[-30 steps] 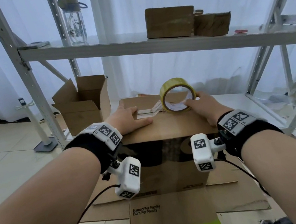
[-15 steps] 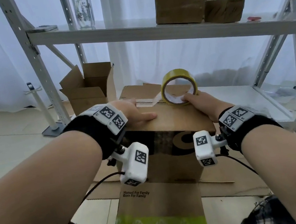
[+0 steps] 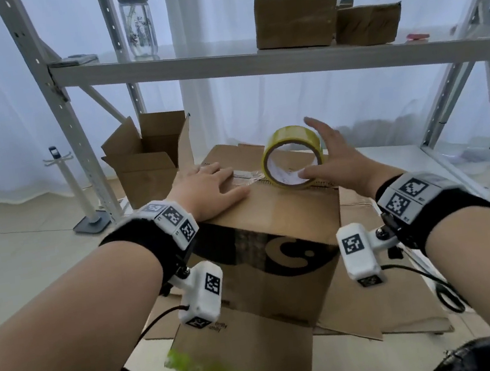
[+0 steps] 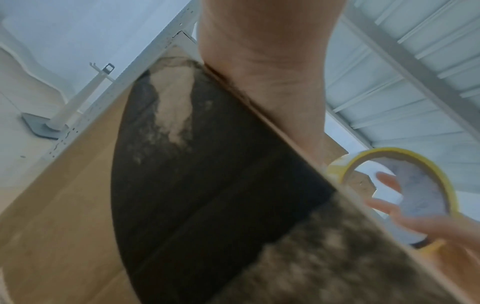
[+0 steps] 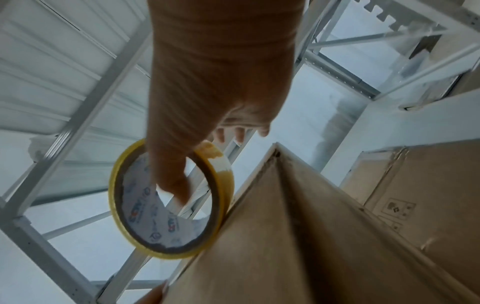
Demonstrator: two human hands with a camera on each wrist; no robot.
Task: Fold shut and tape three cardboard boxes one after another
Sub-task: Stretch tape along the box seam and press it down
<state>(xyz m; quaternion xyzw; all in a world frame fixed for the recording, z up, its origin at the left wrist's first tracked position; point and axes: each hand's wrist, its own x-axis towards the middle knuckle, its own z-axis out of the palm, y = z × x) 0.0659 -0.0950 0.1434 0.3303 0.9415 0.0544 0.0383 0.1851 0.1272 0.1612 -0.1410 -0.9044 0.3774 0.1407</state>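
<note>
At the far left a white stand on a grey base (image 3: 86,206) sits on the pale floor beside the grey perforated upright of a metal shelf rack (image 3: 65,117), and just right of that upright an open brown cardboard box with raised flaps (image 3: 151,161) stands on the floor, near but apart from the far left corner of the work. In the middle sits the large brown cardboard box with a black printed front (image 3: 278,244), its top flaps folded down, resting on flattened cardboard sheets (image 3: 384,317) that spread to the right and toward the near side. The left hand (image 3: 206,188) lies palm down on the left part of the box top, fingers straight and flat over a strip of clear tape (image 3: 245,177), grasping nothing. The strip runs right to a yellow roll of packing tape (image 3: 293,159) standing on edge on the box top at the seam. The right hand (image 3: 338,161) is at the roll: its thumb reaches into the core, while the other fingers are spread and lifted past the roll's far side, a loose, largely released hold. Overhead, the shelf carries a clear water bottle (image 3: 138,20) at left and two closed brown cardboard boxes (image 3: 295,20) at right.
</note>
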